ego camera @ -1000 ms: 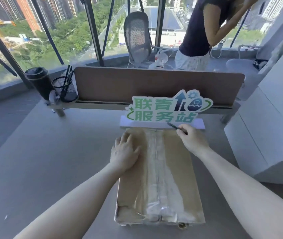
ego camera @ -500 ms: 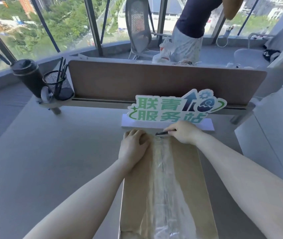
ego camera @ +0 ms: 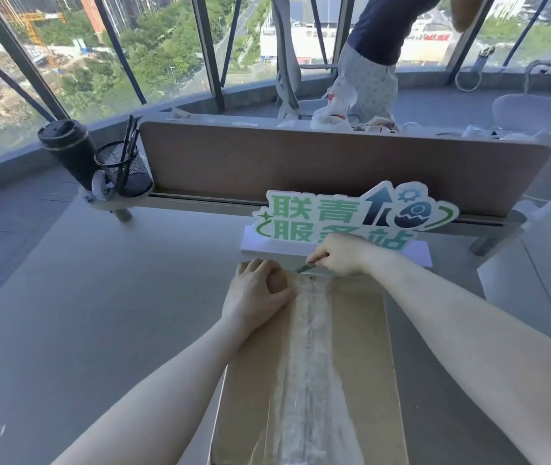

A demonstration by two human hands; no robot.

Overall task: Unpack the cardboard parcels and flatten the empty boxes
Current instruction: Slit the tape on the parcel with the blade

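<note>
Blade (ego camera: 306,267) now at box (ego camera: 361,347) edge.

Sunlit windows (ego camera: 166,55) behind grey desk (ego camera: 99,313), brown divider (ego camera: 300,162)

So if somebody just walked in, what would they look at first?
Probably the long cardboard box in the middle of the grey desk, with shiny tape down its top. The left hand presses its far end while the right hand holds a thin dark tool at the tape. Just behind stands a green-and-white sign.
</note>
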